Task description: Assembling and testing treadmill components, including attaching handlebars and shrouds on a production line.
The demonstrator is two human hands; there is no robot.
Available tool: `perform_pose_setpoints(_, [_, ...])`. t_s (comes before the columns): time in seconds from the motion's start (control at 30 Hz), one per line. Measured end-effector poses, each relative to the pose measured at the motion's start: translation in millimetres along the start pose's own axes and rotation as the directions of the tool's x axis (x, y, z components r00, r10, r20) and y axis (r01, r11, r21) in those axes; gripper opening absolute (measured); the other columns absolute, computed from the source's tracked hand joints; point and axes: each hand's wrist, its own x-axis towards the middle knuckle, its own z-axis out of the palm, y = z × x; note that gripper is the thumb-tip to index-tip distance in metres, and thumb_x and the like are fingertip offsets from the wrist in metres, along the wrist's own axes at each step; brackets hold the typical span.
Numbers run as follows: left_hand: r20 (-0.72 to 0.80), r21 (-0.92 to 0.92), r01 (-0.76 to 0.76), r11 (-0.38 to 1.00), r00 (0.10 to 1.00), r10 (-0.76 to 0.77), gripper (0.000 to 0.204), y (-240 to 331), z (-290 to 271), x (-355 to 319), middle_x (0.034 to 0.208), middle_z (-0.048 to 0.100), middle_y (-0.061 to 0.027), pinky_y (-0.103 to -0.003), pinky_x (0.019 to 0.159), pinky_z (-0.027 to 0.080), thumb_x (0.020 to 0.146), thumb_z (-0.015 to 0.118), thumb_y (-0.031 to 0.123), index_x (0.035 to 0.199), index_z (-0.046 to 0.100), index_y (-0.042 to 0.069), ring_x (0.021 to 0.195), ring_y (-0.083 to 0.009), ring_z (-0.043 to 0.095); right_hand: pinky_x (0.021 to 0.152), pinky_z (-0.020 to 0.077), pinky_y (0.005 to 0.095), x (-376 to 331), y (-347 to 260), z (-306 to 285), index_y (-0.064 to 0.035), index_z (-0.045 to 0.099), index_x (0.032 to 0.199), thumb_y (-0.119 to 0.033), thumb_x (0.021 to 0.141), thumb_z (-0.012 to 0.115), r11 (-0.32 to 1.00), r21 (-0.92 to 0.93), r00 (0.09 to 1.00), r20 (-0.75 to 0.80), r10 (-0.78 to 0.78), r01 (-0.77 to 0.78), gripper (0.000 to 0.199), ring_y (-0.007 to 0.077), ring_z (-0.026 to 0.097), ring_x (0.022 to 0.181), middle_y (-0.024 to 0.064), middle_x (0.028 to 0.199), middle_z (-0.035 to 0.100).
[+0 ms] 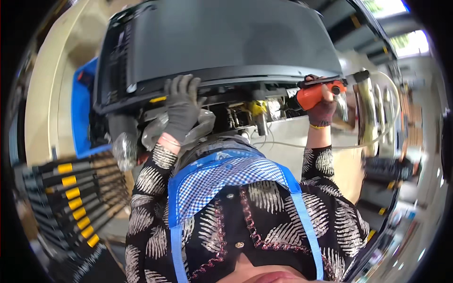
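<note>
From the head view, the work looks midway: the large black panel [226, 37] sits on the table with its lower edge open, yellow parts and wires exposed. The gloved left hand [181, 106] presses flat on the panel's rim, grip spread, holding nothing. The right hand [322, 106] wraps tightly around an orange power screwdriver [317, 93] with a clear hose. The panel is smooth matte plastic; the gloves are knitted.

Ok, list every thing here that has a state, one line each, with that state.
Left hand: gloved, pressed flat against the front edge of the large dark panel.
Right hand: gloved, closed around the orange power tool.
Orange power tool: held up against the panel's underside edge; running or not cannot be told.
Clear hose: hanging in a loop by the tool.
Black rods with yellow bands: stacked in rows, untouched.
</note>
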Motion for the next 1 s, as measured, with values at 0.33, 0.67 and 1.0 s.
perform_pose_setpoints(0.33, [0.067, 0.251, -0.354, 0.901, 0.935, 0.349, 0.049, 50.5, 18.2, 73.7, 0.135, 0.046, -0.0045, -0.048, 0.104, 0.030, 0.083, 0.053, 0.019, 0.131, 0.048, 0.016, 0.124, -0.0282, 0.041, 0.073, 0.0500, 0.0317, -108.1, 47.2, -189.0, -0.0074, 0.062, 0.095, -0.003, 0.068, 0.068, 0.623, -0.623, 0.698, -0.697, -0.166, -0.474, 0.027, 0.0173, 0.062, 0.078, 0.0052, 0.089, 0.065])
perform_pose_setpoints(0.67, [0.038, 0.297, -0.312, 0.903, 0.948, 0.315, 0.049, 55.7, 17.7, 70.5, 0.135, 0.047, -0.0056, -0.043, 0.103, 0.033, 0.079, 0.050, 0.011, 0.128, 0.051, 0.014, 0.123, -0.0298, 0.043, 0.066, 0.0492, 0.0333, -114.0, 97.6, -170.2, -0.0066, 0.063, 0.091, -0.019, 0.064, 0.071, 0.201, -0.514, 0.528, -0.849, 0.016, -0.834, 0.030, 0.0218, 0.064, 0.074, 0.0089, 0.075, 0.065])
perform_pose_setpoints(1.0, [0.001, -0.398, -0.068, 0.915, 0.997, 0.074, 0.063, -7.5, 69.8, 58.9, 0.135, 0.048, -0.0130, -0.037, 0.105, 0.035, 0.078, 0.058, 0.016, 0.138, 0.040, 0.005, 0.125, -0.0312, 0.043, 0.083, 0.0463, 0.0390, -278.0, 156.2, -174.4, -0.0043, 0.063, 0.102, -0.024, 0.076, 0.067, 0.465, -0.636, 0.748, -0.286, 0.599, -0.616, 0.034, 0.0263, 0.061, 0.097, 0.0127, 0.105, 0.065])
